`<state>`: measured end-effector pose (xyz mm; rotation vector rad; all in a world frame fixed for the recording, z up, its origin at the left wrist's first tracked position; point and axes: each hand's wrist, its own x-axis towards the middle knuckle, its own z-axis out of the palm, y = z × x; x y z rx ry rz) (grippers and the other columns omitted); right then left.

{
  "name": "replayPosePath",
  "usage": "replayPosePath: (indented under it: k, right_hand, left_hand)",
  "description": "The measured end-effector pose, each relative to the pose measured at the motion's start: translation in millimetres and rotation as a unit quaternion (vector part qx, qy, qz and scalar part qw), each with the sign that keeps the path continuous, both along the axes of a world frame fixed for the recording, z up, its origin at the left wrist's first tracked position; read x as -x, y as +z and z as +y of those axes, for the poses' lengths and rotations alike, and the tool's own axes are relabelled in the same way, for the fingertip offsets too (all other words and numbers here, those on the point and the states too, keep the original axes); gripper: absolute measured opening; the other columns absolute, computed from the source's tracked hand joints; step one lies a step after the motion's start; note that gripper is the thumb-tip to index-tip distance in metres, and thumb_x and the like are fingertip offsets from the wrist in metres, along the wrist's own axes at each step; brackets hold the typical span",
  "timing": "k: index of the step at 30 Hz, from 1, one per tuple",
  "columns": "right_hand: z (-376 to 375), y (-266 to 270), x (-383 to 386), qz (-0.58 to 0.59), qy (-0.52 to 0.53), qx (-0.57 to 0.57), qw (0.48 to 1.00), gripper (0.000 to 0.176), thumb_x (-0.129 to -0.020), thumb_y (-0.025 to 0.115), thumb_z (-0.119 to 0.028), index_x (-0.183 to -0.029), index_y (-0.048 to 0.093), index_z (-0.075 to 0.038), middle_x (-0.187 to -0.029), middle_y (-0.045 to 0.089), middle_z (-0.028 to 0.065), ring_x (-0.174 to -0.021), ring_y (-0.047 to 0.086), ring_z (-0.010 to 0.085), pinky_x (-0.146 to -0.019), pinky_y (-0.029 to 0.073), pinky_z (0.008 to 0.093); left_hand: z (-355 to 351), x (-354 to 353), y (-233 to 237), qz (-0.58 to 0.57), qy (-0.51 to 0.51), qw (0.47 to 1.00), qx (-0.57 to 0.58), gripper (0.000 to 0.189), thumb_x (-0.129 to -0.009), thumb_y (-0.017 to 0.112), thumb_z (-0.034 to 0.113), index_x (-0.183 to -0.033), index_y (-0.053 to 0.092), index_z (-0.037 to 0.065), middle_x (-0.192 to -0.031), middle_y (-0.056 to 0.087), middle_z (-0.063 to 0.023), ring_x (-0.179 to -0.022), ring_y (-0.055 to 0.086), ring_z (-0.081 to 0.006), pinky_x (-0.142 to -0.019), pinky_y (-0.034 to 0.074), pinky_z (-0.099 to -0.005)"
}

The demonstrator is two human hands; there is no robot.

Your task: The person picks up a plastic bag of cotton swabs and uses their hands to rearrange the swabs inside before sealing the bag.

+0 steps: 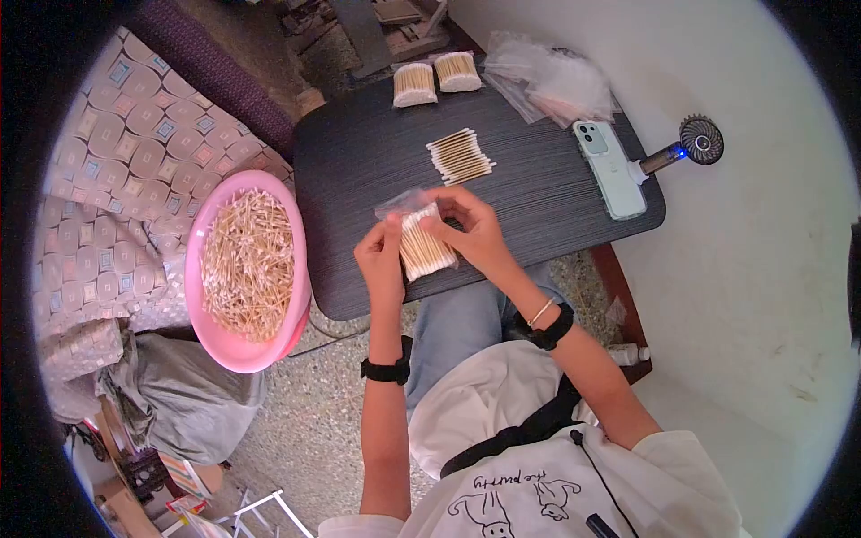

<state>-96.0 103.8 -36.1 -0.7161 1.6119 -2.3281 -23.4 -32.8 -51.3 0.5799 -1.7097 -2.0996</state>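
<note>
Over the near edge of the dark table, a clear bag of cotton swabs [426, 248] is held between both hands. My left hand [382, 255] pinches its upper left side, fingers closed. My right hand [468, 231] grips the upper right side of the bag, its thumb lying across the front. The bag's clear plastic top sticks out above the swabs. Just beyond the hands, a loose row of swabs [461, 157] lies on the table. Farther back are two filled packs of swabs, one on the left [414, 84] and one on the right [457, 72].
A pink basin [194, 269] full of loose swabs stands left of the table [350, 179]. Empty clear bags [565, 85] lie at the back right, near a phone [612, 170] and a small fan [700, 140]. A wall rises on the right.
</note>
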Motion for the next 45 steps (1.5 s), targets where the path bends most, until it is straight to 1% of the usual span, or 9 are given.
replayPosePath:
  k: [6, 18, 24, 27, 30, 36, 39, 42, 45]
  right_hand:
    - [4, -1, 4, -0.090, 0.030, 0.028, 0.995, 0.023, -0.085, 0.065, -0.010, -0.106, 0.061, 0.001, -0.096, 0.064, 0.0042, -0.087, 0.060, 0.0084, -0.076, 0.048, 0.0221]
    - [8, 2, 3, -0.056, 0.033, -0.047, 0.997, 0.027, -0.092, 0.057, -0.016, -0.112, 0.060, 0.001, -0.099, 0.065, 0.0045, -0.088, 0.058, 0.0065, -0.076, 0.047, 0.0218]
    - [4, -3, 3, -0.020, 0.006, -0.061, 0.998, 0.029, -0.093, 0.054, -0.020, -0.113, 0.059, 0.000, -0.098, 0.065, 0.0052, -0.084, 0.058, 0.0074, -0.073, 0.047, 0.0225]
    - [6, -1, 4, -0.019, -0.001, -0.072, 0.997, 0.029, -0.093, 0.053, -0.020, -0.113, 0.059, 0.000, -0.097, 0.065, 0.0054, -0.084, 0.058, 0.0078, -0.073, 0.047, 0.0230]
    - [5, -1, 2, -0.023, -0.012, -0.076, 0.997, 0.029, -0.093, 0.054, -0.020, -0.113, 0.059, 0.000, -0.096, 0.065, 0.0051, -0.085, 0.058, 0.0077, -0.073, 0.047, 0.0236]
    - [3, -8, 3, 0.007, -0.022, -0.072, 0.997, 0.027, -0.091, 0.058, -0.018, -0.111, 0.059, -0.001, -0.095, 0.063, 0.0044, -0.085, 0.058, 0.0087, -0.074, 0.047, 0.0244]
    - [2, -8, 3, -0.012, -0.026, -0.043, 0.999, 0.026, -0.090, 0.059, -0.016, -0.111, 0.058, -0.002, -0.097, 0.062, 0.0046, -0.085, 0.058, 0.0093, -0.074, 0.047, 0.0245]
    - [4, -4, 3, -0.028, -0.006, -0.036, 0.999, 0.025, -0.090, 0.059, -0.016, -0.110, 0.058, -0.002, -0.097, 0.061, 0.0044, -0.085, 0.057, 0.0093, -0.074, 0.047, 0.0243]
    - [4, -5, 3, -0.025, -0.006, -0.046, 0.999, 0.025, -0.090, 0.059, -0.017, -0.110, 0.059, -0.002, -0.097, 0.061, 0.0038, -0.086, 0.057, 0.0091, -0.075, 0.047, 0.0241]
  left_hand:
    - [11, -1, 9, 0.106, -0.003, 0.990, -0.091, 0.027, -0.094, 0.055, 0.020, -0.105, 0.061, -0.004, -0.099, 0.063, -0.0066, -0.091, 0.059, -0.0109, -0.080, 0.048, -0.0255]
    - [8, -1, 11, 0.138, 0.000, 0.989, 0.061, 0.008, -0.087, 0.062, 0.005, -0.089, 0.066, -0.001, -0.098, 0.063, -0.0079, -0.092, 0.057, -0.0141, -0.084, 0.044, -0.0266]
    - [11, -3, 17, 0.129, -0.001, 0.990, -0.047, 0.021, -0.089, 0.060, 0.008, -0.109, 0.056, 0.002, -0.100, 0.061, -0.0094, -0.095, 0.056, -0.0153, -0.086, 0.044, -0.0280]
    - [10, 1, 11, 0.195, -0.010, 0.980, 0.032, 0.022, -0.088, 0.060, 0.004, -0.109, 0.051, 0.003, -0.105, 0.060, -0.0111, -0.093, 0.057, -0.0135, -0.083, 0.045, -0.0259]
    - [20, -2, 26, 0.123, -0.016, 0.991, 0.057, 0.015, -0.088, 0.060, 0.003, -0.098, 0.048, 0.004, -0.107, 0.059, -0.0111, -0.095, 0.057, -0.0137, -0.082, 0.046, -0.0253]
    - [15, -3, 16, 0.123, 0.011, 0.989, 0.084, 0.019, -0.089, 0.059, 0.004, -0.107, 0.053, 0.004, -0.110, 0.060, -0.0080, -0.100, 0.057, -0.0144, -0.086, 0.044, -0.0249]
    - [22, 1, 25, 0.132, 0.016, 0.990, 0.055, 0.025, -0.086, 0.061, 0.002, -0.111, 0.058, 0.000, -0.112, 0.060, -0.0130, -0.103, 0.058, -0.0180, -0.089, 0.046, -0.0277]
    - [17, 1, 24, 0.091, -0.009, 0.978, 0.187, 0.020, -0.086, 0.063, 0.003, -0.105, 0.064, -0.001, -0.111, 0.062, -0.0134, -0.104, 0.058, -0.0190, -0.089, 0.046, -0.0279]
    - [21, 1, 28, 0.091, -0.005, 0.984, 0.153, 0.015, -0.085, 0.064, 0.004, -0.098, 0.068, -0.002, -0.111, 0.062, -0.0136, -0.104, 0.058, -0.0189, -0.088, 0.047, -0.0282]
